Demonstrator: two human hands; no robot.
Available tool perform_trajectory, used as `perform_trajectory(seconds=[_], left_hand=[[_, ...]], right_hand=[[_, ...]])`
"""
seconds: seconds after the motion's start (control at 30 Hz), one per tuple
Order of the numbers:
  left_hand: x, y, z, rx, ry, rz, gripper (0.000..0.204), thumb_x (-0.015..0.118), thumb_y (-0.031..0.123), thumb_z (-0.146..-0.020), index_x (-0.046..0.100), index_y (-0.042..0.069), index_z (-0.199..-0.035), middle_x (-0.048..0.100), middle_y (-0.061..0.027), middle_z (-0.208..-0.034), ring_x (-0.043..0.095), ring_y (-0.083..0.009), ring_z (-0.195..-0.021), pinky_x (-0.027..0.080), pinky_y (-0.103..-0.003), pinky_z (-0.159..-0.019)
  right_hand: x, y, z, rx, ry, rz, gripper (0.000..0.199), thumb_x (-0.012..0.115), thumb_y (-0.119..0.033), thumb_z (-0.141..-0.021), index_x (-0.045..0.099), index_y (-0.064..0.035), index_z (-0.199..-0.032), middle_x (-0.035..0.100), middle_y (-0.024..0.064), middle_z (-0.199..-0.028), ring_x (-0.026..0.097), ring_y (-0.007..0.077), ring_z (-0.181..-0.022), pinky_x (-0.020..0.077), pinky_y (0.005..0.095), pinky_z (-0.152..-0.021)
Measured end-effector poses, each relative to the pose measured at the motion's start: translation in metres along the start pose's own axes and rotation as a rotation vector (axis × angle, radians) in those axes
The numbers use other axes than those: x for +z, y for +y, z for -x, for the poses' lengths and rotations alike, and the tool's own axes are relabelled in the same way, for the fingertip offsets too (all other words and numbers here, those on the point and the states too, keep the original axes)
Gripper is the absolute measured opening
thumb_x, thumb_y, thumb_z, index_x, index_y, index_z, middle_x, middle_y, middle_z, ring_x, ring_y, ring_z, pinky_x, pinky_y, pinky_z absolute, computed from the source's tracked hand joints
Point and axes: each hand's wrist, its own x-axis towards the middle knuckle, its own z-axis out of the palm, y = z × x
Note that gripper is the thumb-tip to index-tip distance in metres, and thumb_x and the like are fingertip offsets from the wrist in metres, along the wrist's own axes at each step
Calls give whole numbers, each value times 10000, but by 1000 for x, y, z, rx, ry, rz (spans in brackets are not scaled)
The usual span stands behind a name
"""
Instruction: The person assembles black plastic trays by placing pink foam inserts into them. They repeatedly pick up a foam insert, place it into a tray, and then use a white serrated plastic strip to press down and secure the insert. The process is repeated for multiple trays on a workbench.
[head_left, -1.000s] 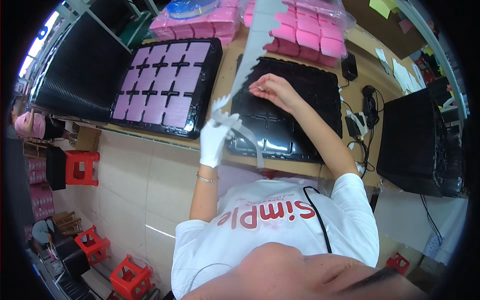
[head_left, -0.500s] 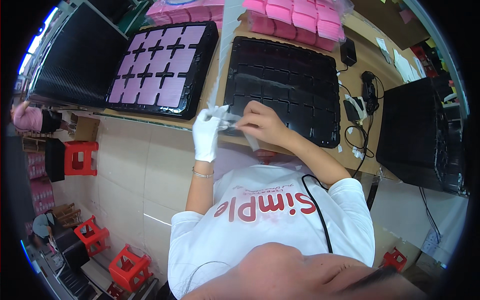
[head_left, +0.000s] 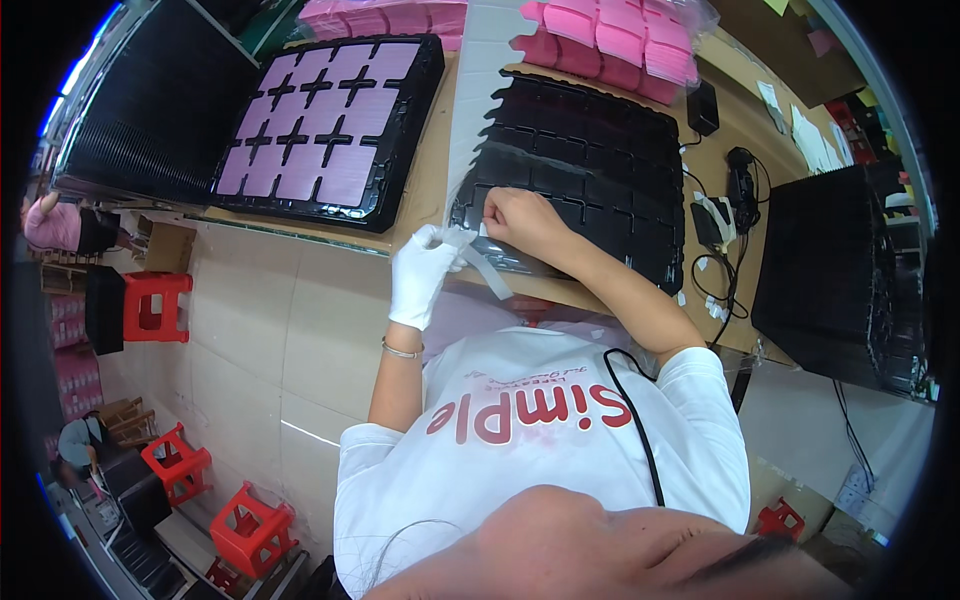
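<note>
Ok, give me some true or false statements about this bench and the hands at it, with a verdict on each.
1. The left hand wears a white glove. True.
2. The right hand is gloved too. False: it is bare.
3. The left hand holds a translucent strip. True.
4. The bracelet is on the right forearm. False: it is on the left forearm.
5. The purple-filled tray lies left of the other black tray. True.
6. The red stools stand on the table. False: they are on the floor.

Red stools (head_left: 138, 306) on tiled floor (head_left: 240, 340); cardboard box (head_left: 172, 248) near one.
</note>
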Motion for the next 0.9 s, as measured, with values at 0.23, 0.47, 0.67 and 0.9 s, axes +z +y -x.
perform_trajectory(seconds=[0.23,0.47,0.67,0.9], left_hand=[[5,1,-4,24,71,-48,151,702,153,-851,664,8,-842,645,-25,-738,577,-53,-612,479,-203,-588],[4,-2,-10,26,76,-31,134,693,133,-855,665,2,-866,653,-34,-761,573,-44,-625,472,-202,-582],[10,-3,-7,58,68,-81,124,689,103,-845,662,-12,-883,668,-55,-795,588,-59,-646,484,-209,-599],[12,-4,-7,58,91,-81,151,714,128,-836,661,-13,-844,654,-44,-766,586,-63,-631,478,-211,-592]], right_hand=[[-25,2,1,-68,-222,-202,78,686,-117,-728,653,-46,-730,525,40,-653,535,179,-605,442,315,-577],[-17,6,11,-102,-94,-200,153,695,-119,-743,608,-39,-841,512,44,-719,532,174,-654,443,307,-597],[-6,12,4,-89,-74,-96,159,685,-150,-751,601,-30,-812,544,95,-712,558,246,-666,462,353,-621],[-5,11,4,-99,-134,-131,120,697,-118,-730,635,-27,-777,546,81,-703,544,210,-643,447,328,-596]])
